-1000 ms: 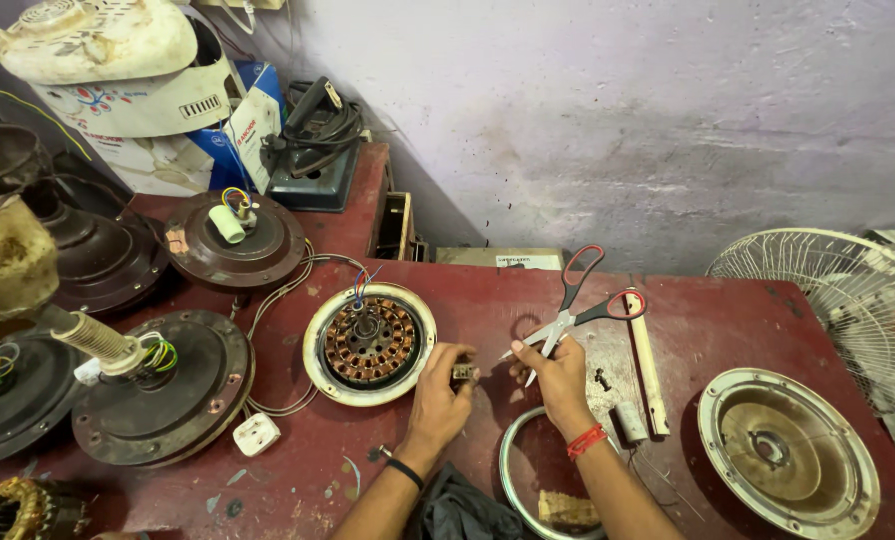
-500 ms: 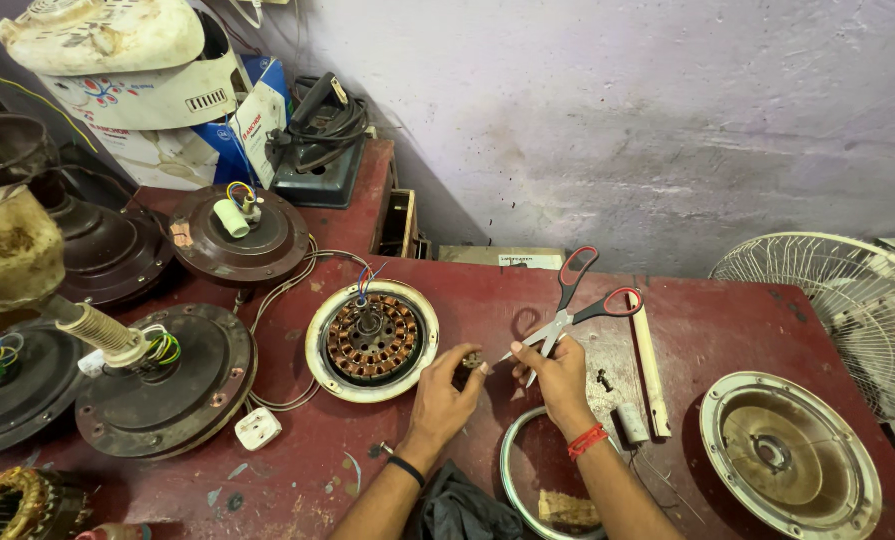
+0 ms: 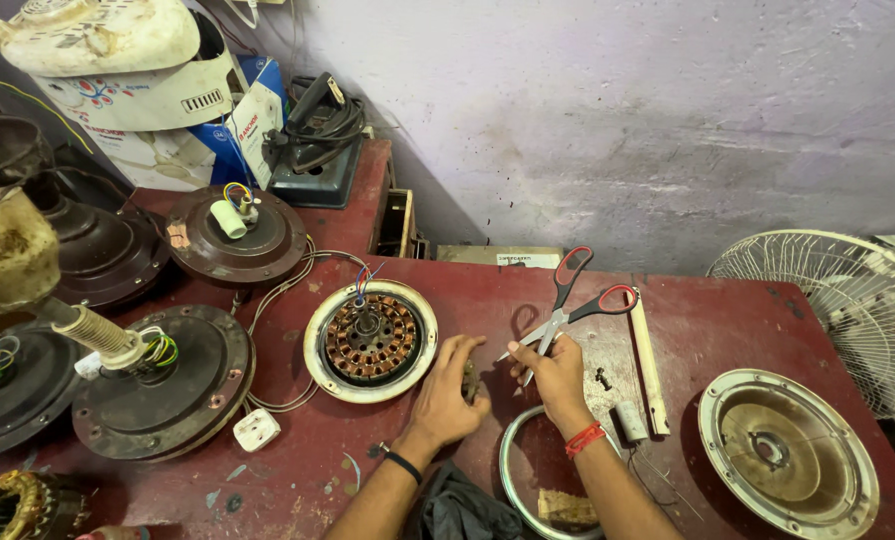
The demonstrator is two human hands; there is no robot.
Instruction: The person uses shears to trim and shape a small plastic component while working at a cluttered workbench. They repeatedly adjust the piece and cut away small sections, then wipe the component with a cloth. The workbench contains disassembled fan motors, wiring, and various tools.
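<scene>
Now my left hand has slid off the round copper-wound fan stator beside it, fingers clamped on a small dark metal part, while my right hand has drawn in, fingers gripping red-handled scissors just beside it.

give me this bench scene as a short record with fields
surface: red workbench
left hand: left hand on a small dark part beside the open fan motor
right hand: right hand touching scissors
right side: metal fan cover, wire fan guard
left side: closed brown fan motors
</scene>
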